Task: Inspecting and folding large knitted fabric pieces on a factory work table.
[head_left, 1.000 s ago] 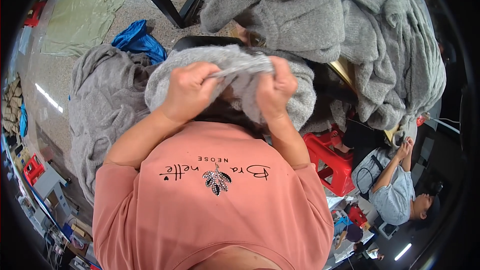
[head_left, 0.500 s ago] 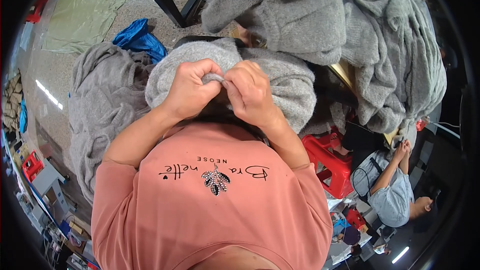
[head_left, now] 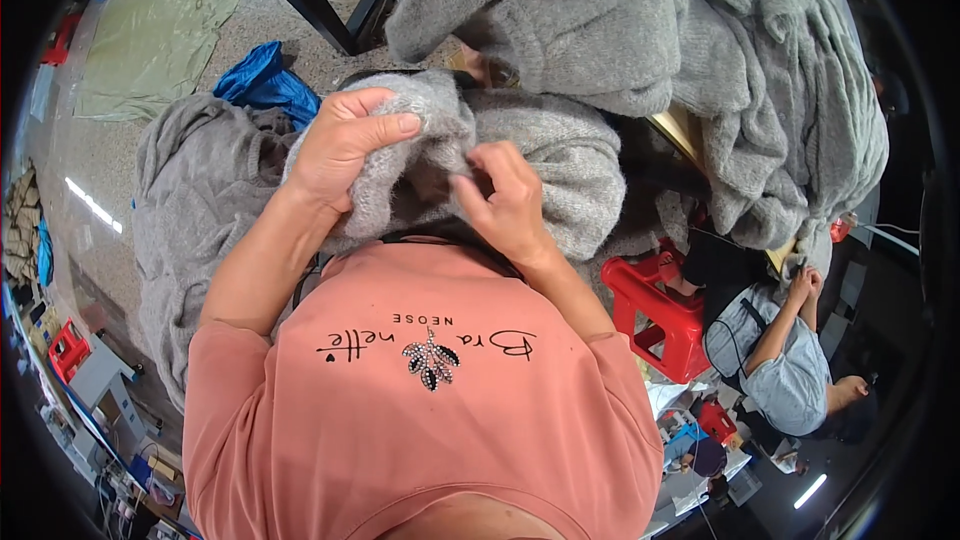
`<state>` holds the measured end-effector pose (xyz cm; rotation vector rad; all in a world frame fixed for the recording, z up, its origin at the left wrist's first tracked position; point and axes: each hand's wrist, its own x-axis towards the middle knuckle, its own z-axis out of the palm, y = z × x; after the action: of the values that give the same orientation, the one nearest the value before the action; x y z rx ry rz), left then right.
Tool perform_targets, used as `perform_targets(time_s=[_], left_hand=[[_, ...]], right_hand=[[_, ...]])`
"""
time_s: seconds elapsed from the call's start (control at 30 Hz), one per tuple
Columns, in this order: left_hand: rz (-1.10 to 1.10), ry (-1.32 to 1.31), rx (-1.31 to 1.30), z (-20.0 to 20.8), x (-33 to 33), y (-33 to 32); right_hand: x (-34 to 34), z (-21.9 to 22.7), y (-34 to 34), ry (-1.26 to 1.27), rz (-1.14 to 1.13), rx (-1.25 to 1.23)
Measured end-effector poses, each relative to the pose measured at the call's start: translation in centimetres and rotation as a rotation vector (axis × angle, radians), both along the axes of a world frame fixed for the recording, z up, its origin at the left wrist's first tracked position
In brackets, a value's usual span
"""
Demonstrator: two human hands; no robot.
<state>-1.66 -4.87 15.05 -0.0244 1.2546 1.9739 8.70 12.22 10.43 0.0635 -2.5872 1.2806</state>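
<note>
Presumably pinching grey knitwear (head_left: 437, 103) with left hand (head_left: 335, 148) to steady it for right hand (head_left: 507, 202), curled close; cannot tell if gripping.

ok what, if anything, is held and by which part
The left hand holds a grey knit garment by a bunched fold; whether the right hand grips cannot be told.
</note>
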Motion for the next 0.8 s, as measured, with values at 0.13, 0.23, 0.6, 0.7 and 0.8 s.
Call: perform_targets(time_s=[0.13, 0.23, 0.6, 0.7, 0.8], left_hand=[[0.033, -0.024, 0.051, 0.3, -0.3, -0.4], [0.086, -0.041, 0.103, 0.4, -0.6, -0.8], [0.248, -0.084, 0.121, 0.2, -1.8, -1.6], [0.24, 0.006, 0.096, -0.2, -1.7, -1.9], [0.139, 0.134, 0.014, -0.1, -1.1, -1.5]], right_hand=[[0.0, -0.3, 0.5, -0.129, -0.014, -0.203], [-0.2, 0.2, 0.8, -0.085, 0.046, -0.051], [0.0, 0.7, 1.2, 0.329, -0.114, 0.436], [0.5, 2.6, 2.7, 0.363, -0.179, 0.462], [0.0, 4.4, 2.3, 0.475, -0.079, 0.175]])
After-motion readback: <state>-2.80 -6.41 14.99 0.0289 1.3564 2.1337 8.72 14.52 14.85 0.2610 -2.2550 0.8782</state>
